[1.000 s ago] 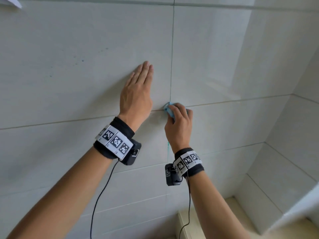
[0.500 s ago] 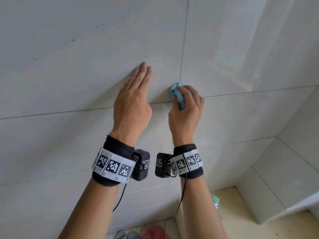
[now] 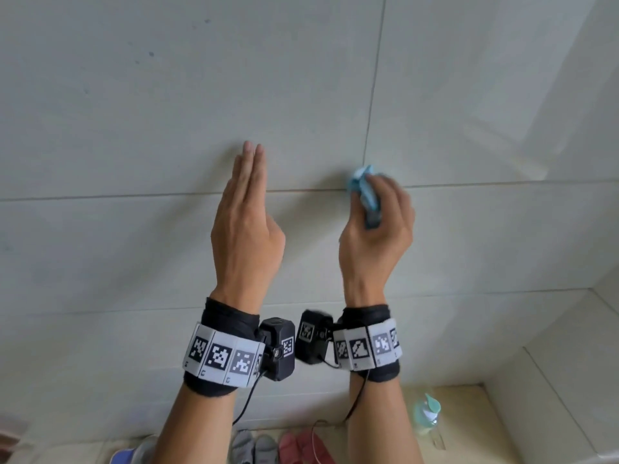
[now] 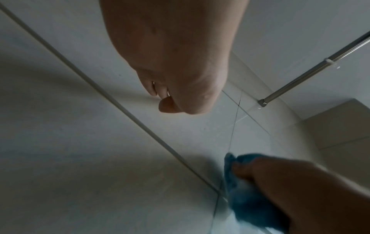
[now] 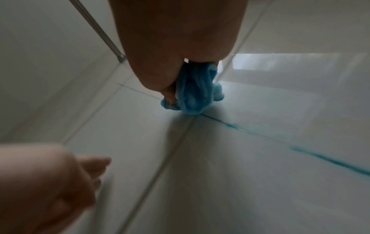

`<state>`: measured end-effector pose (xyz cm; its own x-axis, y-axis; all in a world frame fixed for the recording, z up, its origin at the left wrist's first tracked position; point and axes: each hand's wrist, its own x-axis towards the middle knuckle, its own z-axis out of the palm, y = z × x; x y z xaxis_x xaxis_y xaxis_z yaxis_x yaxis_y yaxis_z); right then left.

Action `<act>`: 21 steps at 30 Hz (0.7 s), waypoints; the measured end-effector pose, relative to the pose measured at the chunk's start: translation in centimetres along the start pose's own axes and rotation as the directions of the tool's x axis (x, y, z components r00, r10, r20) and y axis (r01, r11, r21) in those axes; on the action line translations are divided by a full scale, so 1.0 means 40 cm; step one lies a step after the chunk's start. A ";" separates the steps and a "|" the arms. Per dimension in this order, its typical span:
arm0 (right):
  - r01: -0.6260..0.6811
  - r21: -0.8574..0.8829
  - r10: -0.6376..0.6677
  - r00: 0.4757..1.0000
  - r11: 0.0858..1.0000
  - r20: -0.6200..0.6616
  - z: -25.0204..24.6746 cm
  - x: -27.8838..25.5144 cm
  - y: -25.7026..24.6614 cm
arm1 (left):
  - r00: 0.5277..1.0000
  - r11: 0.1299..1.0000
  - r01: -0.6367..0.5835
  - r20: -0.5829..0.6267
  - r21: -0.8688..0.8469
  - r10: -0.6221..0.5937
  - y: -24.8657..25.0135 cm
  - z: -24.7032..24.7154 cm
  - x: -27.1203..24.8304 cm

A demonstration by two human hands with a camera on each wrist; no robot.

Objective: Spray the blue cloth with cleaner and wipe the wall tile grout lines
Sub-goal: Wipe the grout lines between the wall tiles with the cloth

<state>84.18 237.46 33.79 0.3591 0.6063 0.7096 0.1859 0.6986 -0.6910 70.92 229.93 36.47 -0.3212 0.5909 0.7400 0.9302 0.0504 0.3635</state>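
Observation:
My right hand (image 3: 376, 209) grips a bunched blue cloth (image 3: 363, 189) and presses its tip against the pale tiled wall where the horizontal grout line (image 3: 134, 195) meets the vertical grout line (image 3: 373, 95). The right wrist view shows the cloth (image 5: 192, 93) on that crossing, with a blue streak (image 5: 320, 156) along the grout behind it. My left hand (image 3: 249, 182) is held up beside it with straight fingers together, edge-on to the wall and holding nothing. The left wrist view shows the cloth (image 4: 246, 186) in the right hand at lower right.
A spray bottle (image 3: 427, 415) with a teal trigger stands on the floor ledge at lower right. Slippers and shoes (image 3: 268, 447) lie on the floor below. A metal rod (image 4: 312, 71) sticks out from the wall. A side wall (image 3: 569, 346) closes the corner at right.
The left hand has lifted its palm off the tile and turned edge-on. The right hand still holds the cloth at the grout crossing. The head view has tilted down, showing the floor.

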 end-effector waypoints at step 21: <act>0.349 -0.044 -0.345 0.935 0.936 0.082 0.208 0.116 -0.152 | 0.981 0.995 0.095 -0.166 -0.044 -0.101 -0.134 -0.139 0.038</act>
<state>77.11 239.18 42.46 0.1963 0.3572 0.9132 0.3396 0.8489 -0.4050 64.45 226.10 38.79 -0.4382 0.4410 0.7833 0.8869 0.0707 0.4564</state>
